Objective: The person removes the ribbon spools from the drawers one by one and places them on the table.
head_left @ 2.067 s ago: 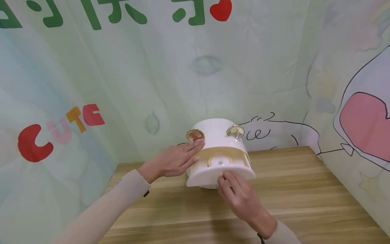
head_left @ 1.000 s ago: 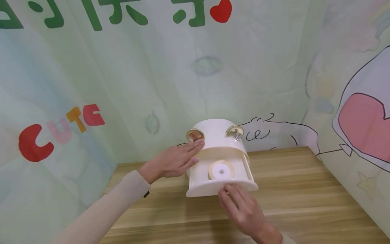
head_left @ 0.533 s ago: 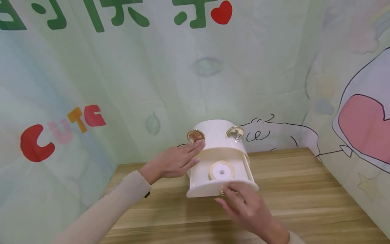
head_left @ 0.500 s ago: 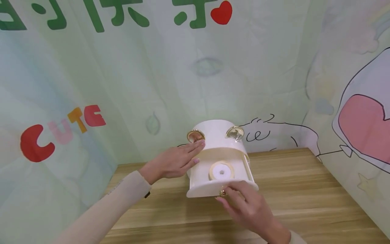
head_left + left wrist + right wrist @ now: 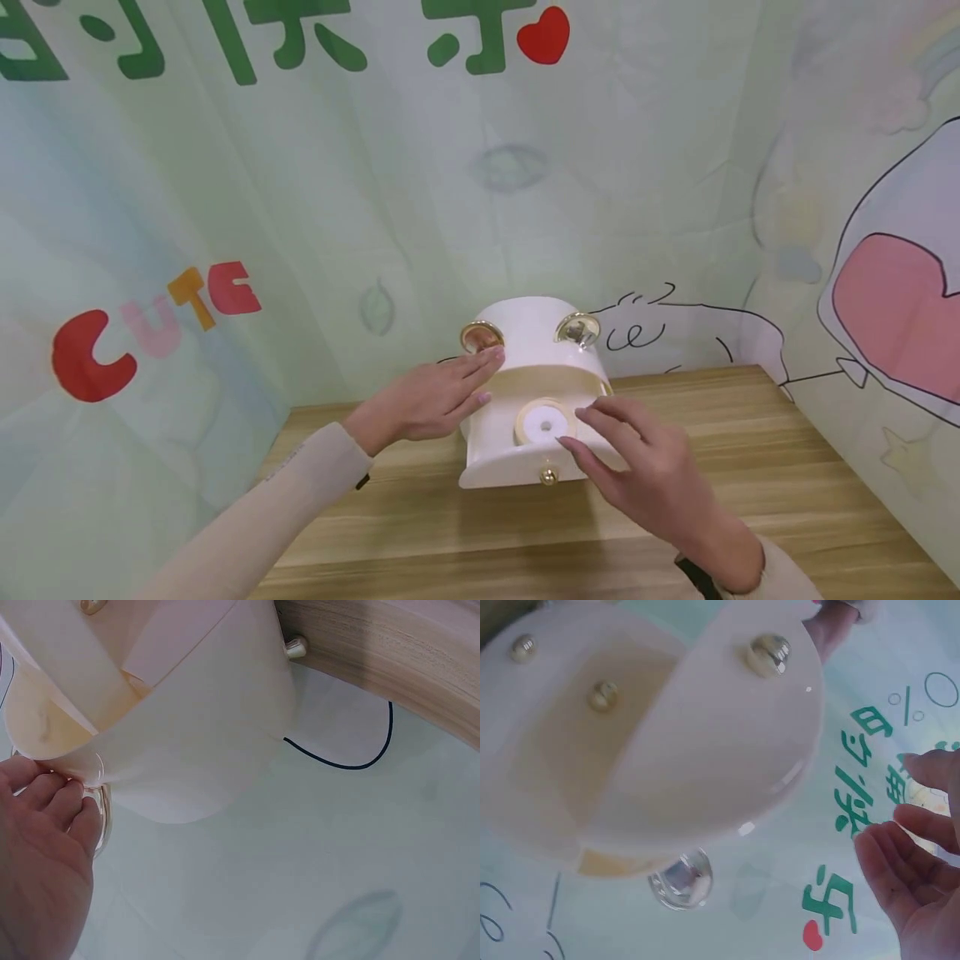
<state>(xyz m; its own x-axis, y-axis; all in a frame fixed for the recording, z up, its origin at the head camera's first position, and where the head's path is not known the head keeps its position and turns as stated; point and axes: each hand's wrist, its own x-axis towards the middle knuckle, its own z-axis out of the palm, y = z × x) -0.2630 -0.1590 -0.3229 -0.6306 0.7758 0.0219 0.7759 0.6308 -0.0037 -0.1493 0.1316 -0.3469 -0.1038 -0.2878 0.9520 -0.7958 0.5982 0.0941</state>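
Right hand (image 5: 660,479) hovers empty over the drawer's edge (image 5: 510,460) near the roll (image 5: 533,425), open room between thumb (image 5: 594,467) and fingers (image 5: 621,432).

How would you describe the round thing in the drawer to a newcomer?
On the wooden table stands a white box with two gold-rimmed, ear-like parts, its drawer open. Inside, near the drawer's front, sits the round thing: a white disc with a cream edge and grey centre, unlike the shiny gold knob outside.

Pale-green cloth (image 5: 637,192) (cartoon-printed) backs a wood-grain table (image 5: 765,475).
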